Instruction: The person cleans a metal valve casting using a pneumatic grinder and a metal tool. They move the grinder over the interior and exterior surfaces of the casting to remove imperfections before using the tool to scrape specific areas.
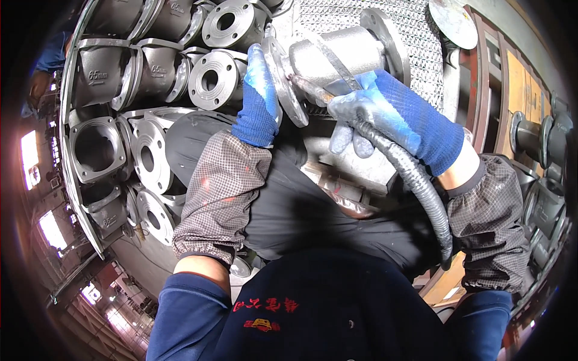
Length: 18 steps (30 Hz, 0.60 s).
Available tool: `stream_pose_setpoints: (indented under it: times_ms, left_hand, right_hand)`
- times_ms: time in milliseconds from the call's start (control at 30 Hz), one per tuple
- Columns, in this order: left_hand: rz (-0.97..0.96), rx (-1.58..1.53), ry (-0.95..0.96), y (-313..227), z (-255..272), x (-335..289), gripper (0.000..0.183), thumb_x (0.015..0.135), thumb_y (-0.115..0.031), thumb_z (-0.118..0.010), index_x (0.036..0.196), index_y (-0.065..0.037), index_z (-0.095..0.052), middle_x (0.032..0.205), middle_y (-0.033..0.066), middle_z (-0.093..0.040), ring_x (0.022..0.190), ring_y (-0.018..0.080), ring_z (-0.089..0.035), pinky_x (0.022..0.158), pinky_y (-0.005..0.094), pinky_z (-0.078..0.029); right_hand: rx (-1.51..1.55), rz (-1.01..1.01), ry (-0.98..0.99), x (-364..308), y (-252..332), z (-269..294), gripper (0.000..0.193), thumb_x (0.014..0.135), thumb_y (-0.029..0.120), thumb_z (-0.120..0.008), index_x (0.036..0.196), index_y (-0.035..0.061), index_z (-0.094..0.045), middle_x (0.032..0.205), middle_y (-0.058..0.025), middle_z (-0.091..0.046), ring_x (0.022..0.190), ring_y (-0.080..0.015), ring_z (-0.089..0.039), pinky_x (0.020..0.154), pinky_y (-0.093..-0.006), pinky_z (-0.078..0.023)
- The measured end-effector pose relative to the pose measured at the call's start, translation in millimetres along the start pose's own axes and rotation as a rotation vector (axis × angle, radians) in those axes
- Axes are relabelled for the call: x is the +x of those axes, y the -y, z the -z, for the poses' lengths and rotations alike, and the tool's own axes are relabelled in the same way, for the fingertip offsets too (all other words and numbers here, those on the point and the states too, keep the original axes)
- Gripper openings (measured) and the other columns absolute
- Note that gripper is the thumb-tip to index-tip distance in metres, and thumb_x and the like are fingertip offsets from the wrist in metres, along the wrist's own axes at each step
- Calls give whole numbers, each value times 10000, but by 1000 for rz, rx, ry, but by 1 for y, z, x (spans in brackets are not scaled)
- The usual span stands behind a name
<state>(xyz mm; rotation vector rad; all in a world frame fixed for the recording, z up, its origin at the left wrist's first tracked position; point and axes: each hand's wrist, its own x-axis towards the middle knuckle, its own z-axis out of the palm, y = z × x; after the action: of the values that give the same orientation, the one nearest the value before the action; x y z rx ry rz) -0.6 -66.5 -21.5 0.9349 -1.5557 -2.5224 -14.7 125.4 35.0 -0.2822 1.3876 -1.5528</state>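
A grey cast-metal valve body (337,57) with a round flange at each end lies on its side in front of me. My left hand (259,93), in a blue knit glove with a pale coated palm, grips its left flange (283,81) from the outer side; the thumb is hidden. In the same kind of glove, my right hand (385,114) is closed around a slim hand tool (310,89), whose tip points at the inner side of that flange. A flat metal strip (331,60) slants up from beside these fingers. From the tool a grey wrapped hose (415,174) curves down past my right forearm.
Several similar flanged castings (99,72) are stacked on the left, close to my left arm. The valve body lies over a woven metal mesh (421,57). On the right stand a brown metal frame (481,78) with wooden boards and more castings (545,204). A pale round disc (453,24) is at the far right.
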Motion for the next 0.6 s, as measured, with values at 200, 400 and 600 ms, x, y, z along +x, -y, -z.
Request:
stream_pose_setpoints:
  times_ms: [200, 400, 600]
  left_hand:
    - [-51, 39, -7, 3, 4, 2, 535, 954, -451, -328, 1247, -20, -446, 1097, 128, -579, 941, 233, -602, 825, 348, -503]
    - [-14, -23, 12, 2, 0, 1, 407, 972, -356, -382, 1190, -31, -493, 1109, 103, -581, 976, 197, -591, 850, 318, -496]
    - [-165, 37, 244, 13, 32, 6, 439, 982, -377, -337, 1226, -32, -455, 1101, 92, -570, 998, 184, -570, 863, 300, -475]
  right_hand:
    - [139, -64, -41, 5, 0, -8, 196, 854, 115, -557, 911, -70, -590, 714, -176, -641, 482, -159, -607, 397, -244, -476]
    - [80, -101, -138, 4, -5, -11, 234, 834, 102, -520, 907, -115, -567, 660, -170, -623, 443, -148, -567, 391, -245, -451]
    - [4, -13, -121, -42, 9, 5, 379, 878, 117, -496, 1176, -116, -470, 703, -126, -620, 474, -104, -555, 398, -194, -424]
